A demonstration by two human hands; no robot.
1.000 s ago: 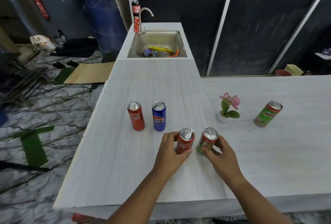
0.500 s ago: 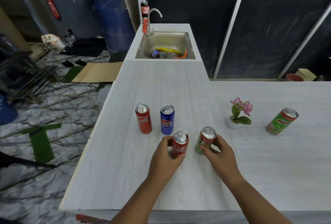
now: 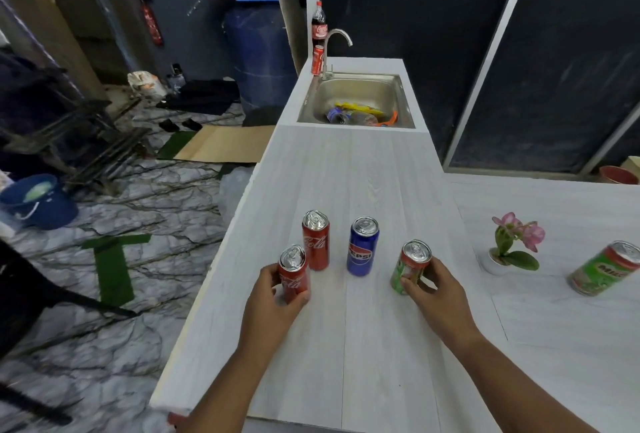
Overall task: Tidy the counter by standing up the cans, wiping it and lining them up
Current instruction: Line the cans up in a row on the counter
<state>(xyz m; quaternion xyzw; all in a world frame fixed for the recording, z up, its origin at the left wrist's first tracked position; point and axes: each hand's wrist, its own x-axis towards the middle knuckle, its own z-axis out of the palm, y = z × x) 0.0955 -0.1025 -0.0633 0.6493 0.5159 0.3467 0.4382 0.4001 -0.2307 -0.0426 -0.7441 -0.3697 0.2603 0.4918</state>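
My left hand [image 3: 272, 301] grips an upright red Coca-Cola can [image 3: 292, 271] near the counter's left edge. Just behind it stands a second red Coca-Cola can [image 3: 316, 240], with a blue Pepsi can [image 3: 362, 246] upright to its right. My right hand [image 3: 434, 290] holds a green and red can [image 3: 410, 266] upright, right of the Pepsi can. A green Milo can [image 3: 604, 268] stands alone at the far right of the white counter [image 3: 346, 346].
A small pink flower in a white pot [image 3: 512, 245] stands between the held green can and the Milo can. The steel sink [image 3: 318, 103] at the counter's far end holds litter, with a cola bottle [image 3: 318, 25] and another can [image 3: 317, 60] beside the tap.
My left hand has carried its red can leftward, to in front of the other Coca-Cola can. My right hand's can has drawn apart from it, now right of the Pepsi can.
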